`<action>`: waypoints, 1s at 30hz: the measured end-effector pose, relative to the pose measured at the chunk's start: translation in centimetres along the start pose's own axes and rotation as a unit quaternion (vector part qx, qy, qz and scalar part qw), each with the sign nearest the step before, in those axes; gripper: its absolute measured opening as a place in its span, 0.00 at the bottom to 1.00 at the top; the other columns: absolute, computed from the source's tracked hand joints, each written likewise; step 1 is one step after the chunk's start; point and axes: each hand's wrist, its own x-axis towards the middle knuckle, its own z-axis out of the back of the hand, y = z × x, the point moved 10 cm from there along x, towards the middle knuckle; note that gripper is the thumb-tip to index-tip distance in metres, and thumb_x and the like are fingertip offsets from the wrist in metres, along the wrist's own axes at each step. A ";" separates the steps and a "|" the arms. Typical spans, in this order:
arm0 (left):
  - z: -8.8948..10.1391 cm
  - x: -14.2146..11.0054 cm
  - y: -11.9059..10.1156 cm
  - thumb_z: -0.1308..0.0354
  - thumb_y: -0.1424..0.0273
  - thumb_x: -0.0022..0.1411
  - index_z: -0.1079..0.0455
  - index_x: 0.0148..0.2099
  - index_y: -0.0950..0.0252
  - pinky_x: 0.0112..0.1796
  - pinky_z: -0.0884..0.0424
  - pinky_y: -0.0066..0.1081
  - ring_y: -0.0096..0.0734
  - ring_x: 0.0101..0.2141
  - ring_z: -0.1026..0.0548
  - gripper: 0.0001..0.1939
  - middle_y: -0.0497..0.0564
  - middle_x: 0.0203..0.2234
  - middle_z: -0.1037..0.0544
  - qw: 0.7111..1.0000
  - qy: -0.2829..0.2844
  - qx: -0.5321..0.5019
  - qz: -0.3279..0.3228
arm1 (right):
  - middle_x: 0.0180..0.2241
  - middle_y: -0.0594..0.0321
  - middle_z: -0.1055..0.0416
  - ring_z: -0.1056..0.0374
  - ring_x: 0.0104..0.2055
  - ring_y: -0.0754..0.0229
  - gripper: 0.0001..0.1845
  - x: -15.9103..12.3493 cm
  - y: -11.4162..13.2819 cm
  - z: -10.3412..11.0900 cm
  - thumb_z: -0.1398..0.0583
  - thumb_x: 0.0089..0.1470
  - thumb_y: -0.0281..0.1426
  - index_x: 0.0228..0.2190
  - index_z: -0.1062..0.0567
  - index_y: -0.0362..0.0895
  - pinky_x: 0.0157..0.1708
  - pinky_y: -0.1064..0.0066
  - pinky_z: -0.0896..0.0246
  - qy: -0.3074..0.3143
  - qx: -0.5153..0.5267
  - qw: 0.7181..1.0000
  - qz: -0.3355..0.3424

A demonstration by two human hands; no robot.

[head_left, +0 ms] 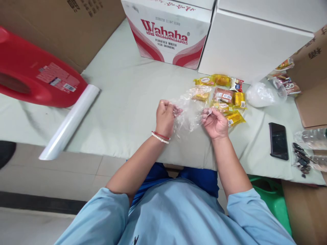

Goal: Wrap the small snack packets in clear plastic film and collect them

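A clear plastic bag [188, 110] is stretched between my two hands above the table. My left hand [165, 117], with a red and a white bracelet at the wrist, is closed on the bag's left side. On the other side, my right hand [216, 124] pinches the bag between thumb and fingers. Just beyond lie several wrapped snacks in yellow packets [234, 118], along with a brown packet [222, 95] bearing a barcode. One yellow packet [201, 97] shows partly through the plastic; whether it is inside the bag I cannot tell.
A white bundle of plastic bags [263, 95] sits right of the snacks. A phone [278, 141] and keys [302, 160] lie at the right. Boxes, including a Wahaha carton [167, 32], line the back. A red jug [43, 71] and white roll [70, 122] occupy the left.
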 end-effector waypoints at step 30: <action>8.3 0.7 -4.7 0.35 0.74 0.53 0.32 0.58 0.60 0.58 0.30 0.52 0.49 0.56 0.28 0.29 0.58 0.53 0.28 0.855 0.019 0.449 -0.259 | 0.39 0.63 0.26 0.41 0.24 0.70 0.20 -1.2 6.9 3.9 0.30 0.53 0.46 0.38 0.27 0.47 0.20 0.77 0.46 -0.188 -0.392 0.863 0.258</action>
